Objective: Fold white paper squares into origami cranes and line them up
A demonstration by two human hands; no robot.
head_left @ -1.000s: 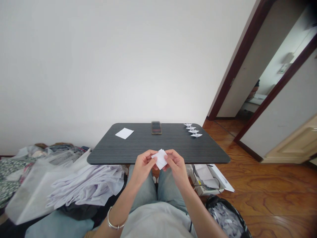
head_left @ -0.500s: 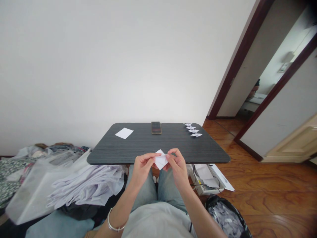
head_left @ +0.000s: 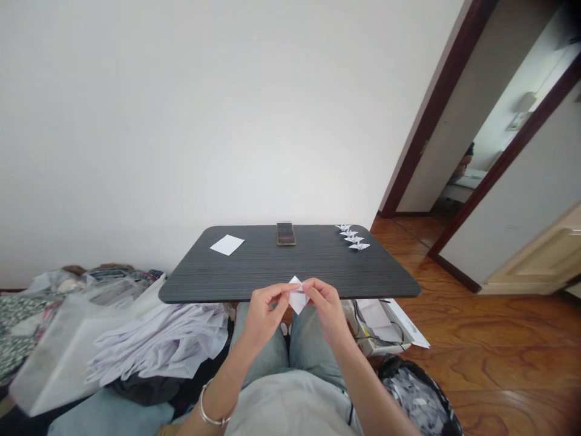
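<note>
A small folded square of white paper (head_left: 298,301) is held up on its corner at the near edge of the dark table (head_left: 254,272). My left hand (head_left: 269,304) pinches its left side, thumb and forefinger closed on it. On the other side my right hand (head_left: 323,300) grips the paper between thumb and fingers. The fingertips of both hands almost meet over a crease near the upper corner. Part of the paper is hidden behind them.
A stack or sheet of white square paper (head_left: 227,244) lies at the table's left. A phone (head_left: 285,234) rests at the back middle. Several folded paper cranes (head_left: 356,240) line the right. Beside me are piled clothes (head_left: 158,339), a box with cables (head_left: 381,327) and a black bag (head_left: 417,399).
Both hands have shifted slightly nearer to me, and their fingertips have drawn closer together over the paper's upper part. Less of the paper's width shows now.
</note>
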